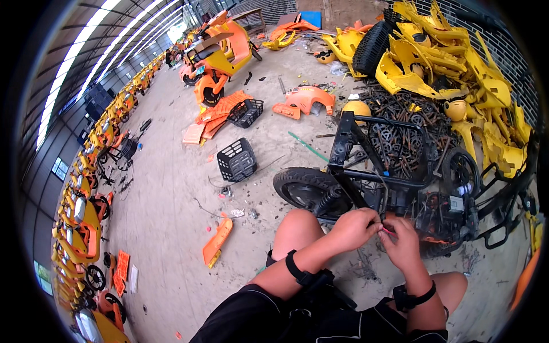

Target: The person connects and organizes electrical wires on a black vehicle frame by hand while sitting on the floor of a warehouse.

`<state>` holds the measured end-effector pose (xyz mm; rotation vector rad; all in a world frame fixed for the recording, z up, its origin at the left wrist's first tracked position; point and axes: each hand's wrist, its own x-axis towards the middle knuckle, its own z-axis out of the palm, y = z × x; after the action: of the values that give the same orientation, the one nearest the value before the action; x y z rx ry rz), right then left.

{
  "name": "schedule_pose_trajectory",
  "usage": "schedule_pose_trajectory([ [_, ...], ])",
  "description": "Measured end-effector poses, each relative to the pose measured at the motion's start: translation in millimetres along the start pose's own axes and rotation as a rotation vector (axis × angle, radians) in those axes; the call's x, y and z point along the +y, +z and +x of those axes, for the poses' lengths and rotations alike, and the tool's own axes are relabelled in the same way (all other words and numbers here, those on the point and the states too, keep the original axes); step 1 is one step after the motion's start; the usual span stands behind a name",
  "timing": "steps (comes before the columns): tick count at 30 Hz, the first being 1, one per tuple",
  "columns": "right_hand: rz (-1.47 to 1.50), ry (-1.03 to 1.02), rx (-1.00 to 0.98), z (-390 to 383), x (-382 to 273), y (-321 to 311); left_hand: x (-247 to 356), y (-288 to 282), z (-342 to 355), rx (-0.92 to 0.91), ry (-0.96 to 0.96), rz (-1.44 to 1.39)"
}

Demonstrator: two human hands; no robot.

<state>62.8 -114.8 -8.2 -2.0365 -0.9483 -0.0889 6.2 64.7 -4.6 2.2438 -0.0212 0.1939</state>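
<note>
Seen from the head camera, a seated person's bare hands meet over the stripped black frame [380, 174] of a two-wheeler. The left hand [355, 230], its forearm slanting up to the right, and the right hand [402, 243], wrist bent inward, pinch a thin red strand [389, 232] between their fingertips, just above the floor [171, 228] and near the rear wheel [311, 191]. A black strap [294, 267] rings the left forearm.

1. The thin red piece [390, 232], pinched in the right hand [402, 243] against the left hand [355, 230], is mostly covered, too small to identify.
2. Cut off: orange panel [526, 280], far right; nearest yellow scooter [103, 328], lower left.
3. Distant figure [168, 58]: too small to make out.
</note>
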Motion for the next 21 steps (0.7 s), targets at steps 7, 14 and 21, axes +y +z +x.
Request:
schedule_pose_trajectory([
  [7,0.038,0.026,-0.212,-13,3,5,-3,-8,-16,-0.054,0.017,0.052],
  [14,0.061,0.253,-0.37,-34,9,25,5,-30,-38,0.14,0.025,-0.077],
  [21,-0.129,0.359,-0.622,-46,18,82,11,-48,-55,0.173,0.059,-0.169],
])
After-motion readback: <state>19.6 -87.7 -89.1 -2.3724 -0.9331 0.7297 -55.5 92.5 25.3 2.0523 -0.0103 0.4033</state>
